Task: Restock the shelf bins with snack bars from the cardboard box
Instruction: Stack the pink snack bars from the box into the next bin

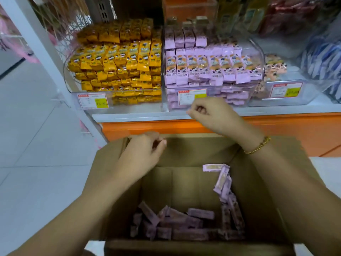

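Note:
An open cardboard box (258,182) stands below me, with several purple snack bars (184,224) lying on its bottom and more leaning against its right wall. My left hand (145,152) hovers over the box's far left corner with loosely curled fingers and nothing visible in it. My right hand (210,113) is raised in front of the clear bin of purple bars (212,71), also loosely curled and empty. That bin is stacked high.
A clear bin of yellow bars (118,61) stands left of the purple one, and a nearly empty clear bin (282,93) stands to the right. All sit on a grey shelf (140,117) with an orange front. Price tags hang on the bin fronts. White tiled floor lies to the left.

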{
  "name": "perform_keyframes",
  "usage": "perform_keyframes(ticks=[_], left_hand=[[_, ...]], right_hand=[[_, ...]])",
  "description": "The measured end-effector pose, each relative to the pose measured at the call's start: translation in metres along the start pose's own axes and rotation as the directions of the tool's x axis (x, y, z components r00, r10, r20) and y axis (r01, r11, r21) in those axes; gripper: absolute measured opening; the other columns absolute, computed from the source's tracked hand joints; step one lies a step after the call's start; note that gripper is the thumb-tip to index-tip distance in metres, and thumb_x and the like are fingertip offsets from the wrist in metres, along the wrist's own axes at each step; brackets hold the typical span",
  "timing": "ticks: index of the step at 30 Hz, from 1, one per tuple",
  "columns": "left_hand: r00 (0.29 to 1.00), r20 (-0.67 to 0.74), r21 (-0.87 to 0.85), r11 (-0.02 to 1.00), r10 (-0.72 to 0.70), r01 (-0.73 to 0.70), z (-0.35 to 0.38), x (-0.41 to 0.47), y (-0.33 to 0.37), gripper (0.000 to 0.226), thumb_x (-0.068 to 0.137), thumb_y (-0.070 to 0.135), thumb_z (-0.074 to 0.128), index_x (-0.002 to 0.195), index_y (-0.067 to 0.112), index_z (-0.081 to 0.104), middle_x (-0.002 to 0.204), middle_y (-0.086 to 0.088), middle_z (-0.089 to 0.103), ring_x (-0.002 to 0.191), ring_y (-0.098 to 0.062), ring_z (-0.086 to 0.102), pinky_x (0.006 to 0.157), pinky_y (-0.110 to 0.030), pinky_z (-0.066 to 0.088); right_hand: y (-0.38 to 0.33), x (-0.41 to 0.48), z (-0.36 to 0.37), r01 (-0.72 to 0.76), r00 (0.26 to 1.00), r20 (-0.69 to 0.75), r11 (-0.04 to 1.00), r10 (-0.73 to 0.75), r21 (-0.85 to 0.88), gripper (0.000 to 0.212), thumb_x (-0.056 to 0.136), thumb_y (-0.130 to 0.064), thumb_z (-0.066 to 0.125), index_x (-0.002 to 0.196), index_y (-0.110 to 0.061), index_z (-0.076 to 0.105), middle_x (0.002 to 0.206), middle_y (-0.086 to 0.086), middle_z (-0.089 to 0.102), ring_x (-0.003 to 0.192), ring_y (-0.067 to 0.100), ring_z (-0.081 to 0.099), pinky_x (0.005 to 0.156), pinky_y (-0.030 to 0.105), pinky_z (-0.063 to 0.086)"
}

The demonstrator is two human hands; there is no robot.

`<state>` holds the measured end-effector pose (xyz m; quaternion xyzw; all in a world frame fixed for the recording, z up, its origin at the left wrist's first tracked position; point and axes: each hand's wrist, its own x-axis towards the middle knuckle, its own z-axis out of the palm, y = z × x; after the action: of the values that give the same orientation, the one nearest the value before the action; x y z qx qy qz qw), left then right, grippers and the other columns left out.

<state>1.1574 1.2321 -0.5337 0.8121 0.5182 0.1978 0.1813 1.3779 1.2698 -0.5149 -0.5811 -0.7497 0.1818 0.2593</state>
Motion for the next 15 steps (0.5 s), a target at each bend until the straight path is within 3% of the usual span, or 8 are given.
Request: perform_keyframes(ticks=[4,8,10,12,15], left_hand=[[0.966,0.259,0.061,0.998,-0.008,-0.008,0.021,-0.041,-0.01,0.01,0.091,0.026,0.057,0.09,0.023,0.066,0.092,0.007,0.067,0.084,-0.006,0.06,0.07,-0.018,0.041],[0.862,0.504,0.031,0.998,-0.061,0.052,0.04,-0.086,-0.028,0.011,0.087,0.038,0.063,0.088,0.028,0.067,0.087,0.015,0.068,0.081,0.002,0.06,0.066,-0.015,0.043],[0.794,0.595,0.008,0.989,-0.122,0.146,0.043,-0.106,-0.039,0.011,0.081,0.047,0.067,0.081,0.036,0.064,0.08,0.026,0.066,0.079,0.008,0.06,0.064,-0.01,0.04],[0.739,0.655,-0.033,0.971,-0.158,0.236,0.038,-0.123,-0.048,0.016,0.073,0.053,0.072,0.076,0.043,0.061,0.078,0.035,0.062,0.079,0.012,0.058,0.064,-0.008,0.041],[0.672,0.719,-0.013,0.964,-0.175,0.265,0.03,-0.142,-0.055,0.041,0.066,0.063,0.07,0.096,0.036,0.068,0.092,0.019,0.067,0.086,0.003,0.06,0.072,-0.018,0.047]], right_hand=[[0.03,-0.043,0.055,-0.048,0.956,0.288,0.999,0.051,-0.018,0.02,0.092,-0.031,0.06,0.075,-0.019,0.062,0.067,-0.011,0.057,0.063,0.001,0.051,0.058,0.022,0.035],[0.058,-0.079,0.107,-0.159,0.803,0.573,0.986,0.162,-0.056,0.018,0.091,-0.029,0.063,0.091,-0.013,0.069,0.079,-0.01,0.064,0.067,0.004,0.053,0.052,0.012,0.033],[0.069,-0.091,0.132,-0.21,0.717,0.667,0.975,0.203,-0.071,0.015,0.089,-0.029,0.064,0.092,-0.014,0.067,0.088,-0.005,0.066,0.077,0.007,0.054,0.055,0.011,0.034],[0.078,-0.101,0.154,-0.262,0.632,0.738,0.961,0.237,-0.084,0.015,0.087,-0.03,0.067,0.093,-0.02,0.058,0.084,-0.007,0.058,0.081,0.01,0.051,0.057,0.014,0.034],[0.094,-0.111,0.188,-0.309,0.551,0.789,0.945,0.272,-0.11,0.039,0.085,-0.034,0.07,0.115,-0.015,0.056,0.099,-0.003,0.058,0.097,0.019,0.055,0.077,0.025,0.043]])
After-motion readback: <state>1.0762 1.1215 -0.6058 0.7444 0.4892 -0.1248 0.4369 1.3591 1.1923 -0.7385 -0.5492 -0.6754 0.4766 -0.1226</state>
